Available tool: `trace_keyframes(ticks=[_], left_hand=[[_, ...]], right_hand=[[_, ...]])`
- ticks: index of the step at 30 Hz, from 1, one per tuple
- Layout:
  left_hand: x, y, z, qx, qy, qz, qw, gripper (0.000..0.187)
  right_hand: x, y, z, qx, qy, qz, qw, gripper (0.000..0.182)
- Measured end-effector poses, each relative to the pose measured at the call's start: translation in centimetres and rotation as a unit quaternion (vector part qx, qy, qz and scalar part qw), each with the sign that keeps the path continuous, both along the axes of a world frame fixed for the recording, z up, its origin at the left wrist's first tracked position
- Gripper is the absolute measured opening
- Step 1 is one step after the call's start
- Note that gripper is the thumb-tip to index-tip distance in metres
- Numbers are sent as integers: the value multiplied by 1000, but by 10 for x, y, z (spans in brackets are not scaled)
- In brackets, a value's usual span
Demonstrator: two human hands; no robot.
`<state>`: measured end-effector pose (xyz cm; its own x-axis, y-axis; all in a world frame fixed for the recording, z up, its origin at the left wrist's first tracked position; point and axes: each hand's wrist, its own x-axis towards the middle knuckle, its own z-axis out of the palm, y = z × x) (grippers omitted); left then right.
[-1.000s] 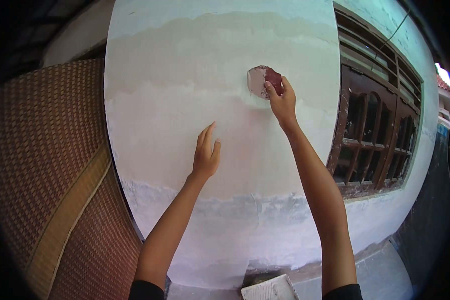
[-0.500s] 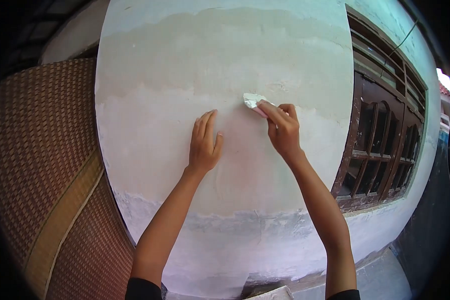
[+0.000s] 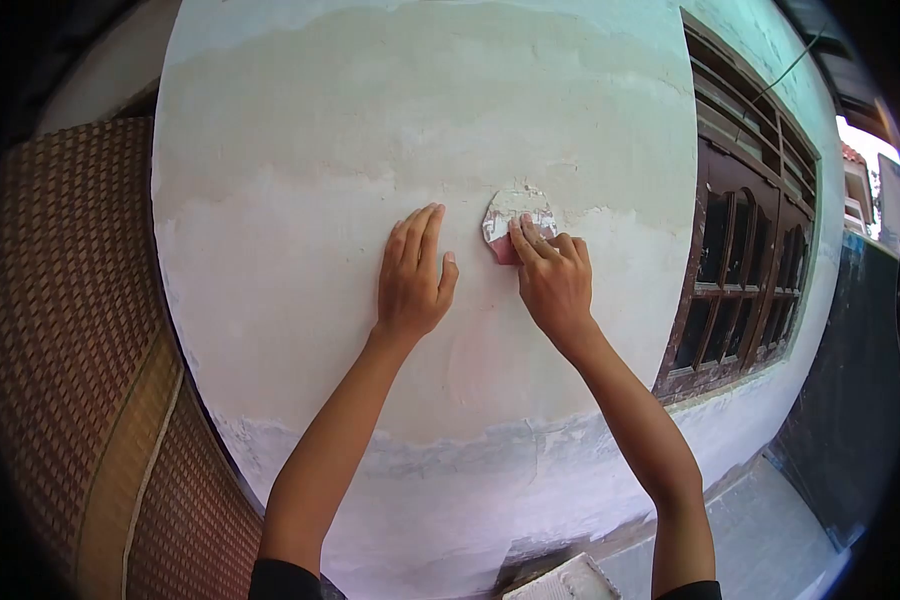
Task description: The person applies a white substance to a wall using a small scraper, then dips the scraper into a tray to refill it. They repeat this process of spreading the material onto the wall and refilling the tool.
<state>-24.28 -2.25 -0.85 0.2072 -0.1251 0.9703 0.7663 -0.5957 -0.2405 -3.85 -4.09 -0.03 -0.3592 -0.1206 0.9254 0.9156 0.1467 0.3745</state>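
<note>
In front of me is a wall (image 3: 300, 290) with patches of pale filler over a greyer band. My right hand (image 3: 558, 280) grips a putty scraper (image 3: 505, 225), its fingers pressed on the face. The scraper has a rounded edge smeared with white filler and a pinkish lower part, and it lies nearly flat against the wall. To its left, my left hand (image 3: 412, 275) is open, palm toward the wall and fingers stretched upward. Whether the whole palm touches the surface is hidden.
On the right is a brown wooden window (image 3: 745, 250) with slatted vents above. A woven mat (image 3: 60, 330) stands along the left. Low down, a whitish tray (image 3: 570, 582) sits by the wall's foot. A dark panel (image 3: 830, 400) leans at far right.
My right hand has turned the scraper from tilted to nearly flat on the wall, showing its filler-covered face. The view has shifted slightly. My left hand stays open at about the same place.
</note>
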Motion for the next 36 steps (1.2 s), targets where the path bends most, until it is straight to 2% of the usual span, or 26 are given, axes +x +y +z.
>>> trace_keyframes(ticks=[8,18,24,29,34,36], left_hand=[[-2,3,1,16,0,-8,1000,57],[3,7,2,30,-14,-7,999,56],[6,3,2,21,-22,-11,999,56],[8,-2,2,12,-24,-8,1000,56],[8,-7,3,1,-25,2,1000,55],[7,-5,6,-1,-22,-4,1000,55]], right_hand=[[-7,-10,10,-91,-22,-60,994,42],[1,-12,7,-107,-57,-82,989,39],[8,-17,-6,-122,-87,-88,985,39],[17,-33,-32,-192,-119,-101,969,41],[17,-49,-28,-124,-77,-1,989,40],[13,-50,-19,-64,-53,28,996,27]])
